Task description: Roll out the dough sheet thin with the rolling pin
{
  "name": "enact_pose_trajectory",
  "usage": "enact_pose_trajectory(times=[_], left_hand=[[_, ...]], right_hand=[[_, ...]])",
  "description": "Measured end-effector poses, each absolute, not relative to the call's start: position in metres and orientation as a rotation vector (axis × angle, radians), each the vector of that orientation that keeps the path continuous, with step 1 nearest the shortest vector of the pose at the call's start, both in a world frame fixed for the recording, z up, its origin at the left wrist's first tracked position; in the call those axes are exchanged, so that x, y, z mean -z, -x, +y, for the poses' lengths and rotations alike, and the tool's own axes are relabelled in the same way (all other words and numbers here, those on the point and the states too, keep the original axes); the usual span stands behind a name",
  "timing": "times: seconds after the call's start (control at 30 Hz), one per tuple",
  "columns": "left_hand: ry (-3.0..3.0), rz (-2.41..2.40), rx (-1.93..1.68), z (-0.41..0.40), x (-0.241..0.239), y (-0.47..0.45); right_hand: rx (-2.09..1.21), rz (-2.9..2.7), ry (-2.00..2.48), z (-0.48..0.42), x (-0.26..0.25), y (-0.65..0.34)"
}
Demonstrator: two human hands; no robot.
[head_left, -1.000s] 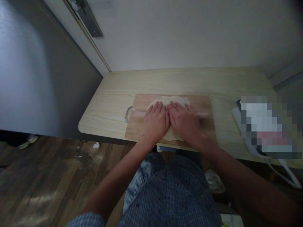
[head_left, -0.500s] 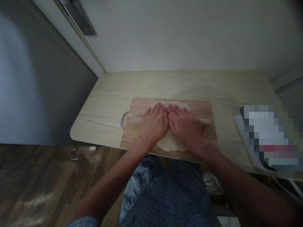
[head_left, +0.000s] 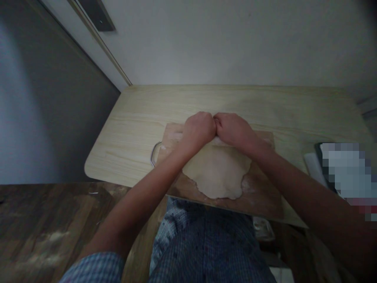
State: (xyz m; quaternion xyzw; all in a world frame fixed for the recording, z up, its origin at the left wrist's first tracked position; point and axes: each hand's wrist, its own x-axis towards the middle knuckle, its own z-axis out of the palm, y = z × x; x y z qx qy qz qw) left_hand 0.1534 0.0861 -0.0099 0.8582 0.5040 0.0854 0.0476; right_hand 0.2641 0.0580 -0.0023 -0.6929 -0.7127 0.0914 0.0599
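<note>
A flat, irregular sheet of dough (head_left: 219, 171) lies on a wooden cutting board (head_left: 179, 186). Across the board's far side runs a pale rolling pin (head_left: 176, 135), mostly covered by my hands. My left hand (head_left: 200, 127) is closed over the pin, knuckles up. Beside it, touching near the thumbs, my right hand (head_left: 234, 127) is curled over the pin too. The fingertips of both are hidden. Most of the dough shows between my forearms, on the near side of the pin.
The board rests on a light wood table (head_left: 123, 129) against a white wall (head_left: 206, 47). A metal handle (head_left: 152, 154) sticks out from the board's left edge. To the right lies a dark-edged, blurred-out item (head_left: 344, 169). A clear container (head_left: 263, 228) sits below the table.
Both hands have moved away from me with the rolling pin, to the board's far edge. Their fingers went from stretched flat to curled. More of the dough is uncovered.
</note>
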Motion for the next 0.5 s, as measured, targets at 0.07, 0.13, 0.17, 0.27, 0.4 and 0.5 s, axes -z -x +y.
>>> enact_pose_trajectory(times=[0.07,0.13,0.17,0.27,0.4,0.5], left_hand=[[-2.578,1.558,-0.251,0.090,0.010,-0.155],[-2.552,1.573,-0.266,0.092,0.010,-0.156],[-2.540,1.584,-0.275,0.092,0.010,-0.157],[-2.510,1.617,-0.287,0.089,0.010,-0.156],[-2.505,1.630,-0.253,0.078,0.008,-0.153],[-2.576,1.613,-0.248,0.065,0.007,-0.149]], right_hand=[[-0.257,-2.129,2.101,0.062,0.004,-0.265],[-0.242,-2.115,2.098,0.063,0.005,-0.265],[-0.237,-2.112,2.098,0.062,0.005,-0.264],[-0.231,-2.107,2.130,0.058,0.004,-0.263],[-0.195,-2.103,2.204,0.046,-0.001,-0.258],[-0.135,-2.101,2.235,0.032,-0.003,-0.252]])
